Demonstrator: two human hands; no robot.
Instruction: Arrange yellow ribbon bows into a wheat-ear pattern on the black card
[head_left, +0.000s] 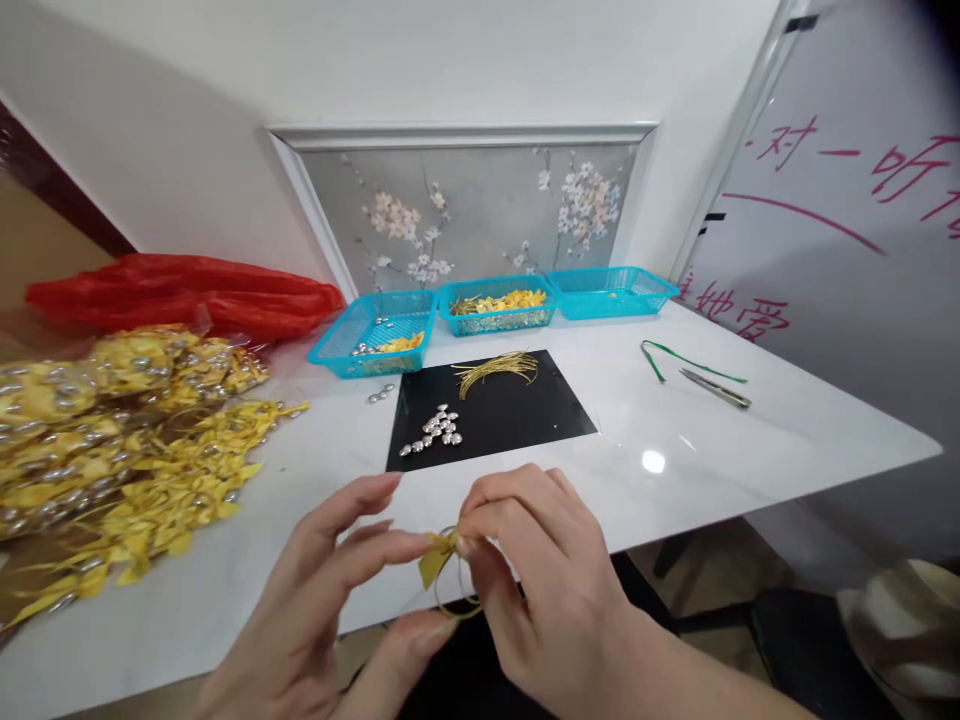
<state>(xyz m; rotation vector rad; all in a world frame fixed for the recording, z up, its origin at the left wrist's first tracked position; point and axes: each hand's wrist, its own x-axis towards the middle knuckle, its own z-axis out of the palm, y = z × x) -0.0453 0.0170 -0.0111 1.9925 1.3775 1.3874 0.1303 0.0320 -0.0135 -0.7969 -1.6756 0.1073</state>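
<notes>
Head view: I pinch a yellow bow (436, 556) with its gold wire loop (456, 590) between both hands, right hand (540, 570) clamped on the knot, left hand (330, 590) steadying, just before the black mat (525, 415). Beyond, silver beads (439, 430) and wires (499, 368) remain; finished bows (127, 440) pile left of the mat, so much is done.

Left hand (330, 590) and right hand (536, 575) raised close together, fingertips pinched, each grip closed
</notes>
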